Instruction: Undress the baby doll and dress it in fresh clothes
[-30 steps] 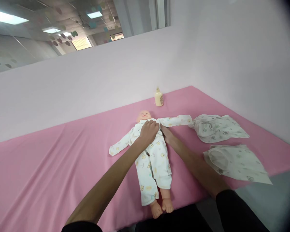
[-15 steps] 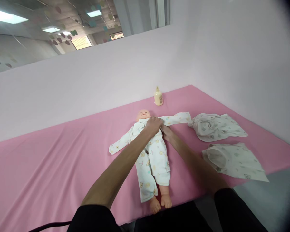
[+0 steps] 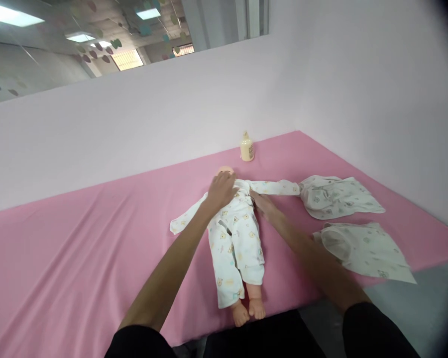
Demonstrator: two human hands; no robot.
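A baby doll (image 3: 255, 308) lies on its back with its bare feet toward me. It wears a white romper (image 3: 236, 223) printed with small coloured figures; both sleeves stretch out sideways. Over the doll's upper chest and chin lies my left hand (image 3: 221, 191), open, its fingers extended and partly covering the doll's face. My right hand (image 3: 264, 205) rests against the side of the doll's torso, below the right-hand sleeve. Its fingers look stretched along the cloth, with the tips partly hidden at the garment's edge.
The doll lies on a pink-covered padded surface (image 3: 115, 233) against a white wall. A pale yellow pump bottle (image 3: 247, 149) stands behind its head. To the right are two white printed cloth garments, one farther back (image 3: 339, 196) and one nearer (image 3: 373, 251) the front edge.
My left hand has moved left and slightly up, from the doll's side onto its chest and chin. My right hand stays at the side, now apart from the left. The right-hand sleeve lies slightly lower.
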